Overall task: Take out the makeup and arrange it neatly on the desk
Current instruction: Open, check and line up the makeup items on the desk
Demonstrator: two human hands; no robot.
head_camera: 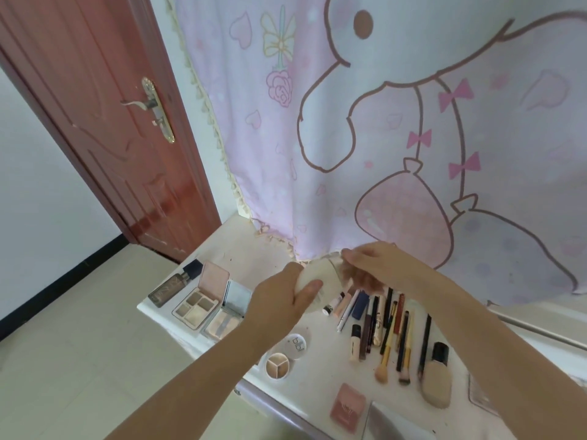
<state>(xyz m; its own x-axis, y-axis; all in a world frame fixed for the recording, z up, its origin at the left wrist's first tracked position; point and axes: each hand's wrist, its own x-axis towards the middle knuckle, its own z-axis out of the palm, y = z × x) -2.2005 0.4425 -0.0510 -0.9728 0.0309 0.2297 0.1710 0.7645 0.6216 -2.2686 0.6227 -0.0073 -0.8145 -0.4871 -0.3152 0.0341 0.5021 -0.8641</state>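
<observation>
— Fingers [309,289] of the left hand [279,300]?
— Curled round a pale cream soft pouch [320,277], thumb pressed on its front.
— And the right hand [378,262]?
— Its fingertips pinch the pouch's top edge, just beside the left fingers.
— Where's the makeup?
— Below the fingers on the white desk [320,369]: brushes and pencils [386,331] in a row; left of them, an open pink eyeshadow palette [200,300].

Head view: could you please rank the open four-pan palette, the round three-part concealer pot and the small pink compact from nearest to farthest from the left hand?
From the left hand:
1. Open four-pan palette, to its left.
2. Round three-part concealer pot, below it at the desk's front edge.
3. Small pink compact, farthest, low and to the right.
</observation>
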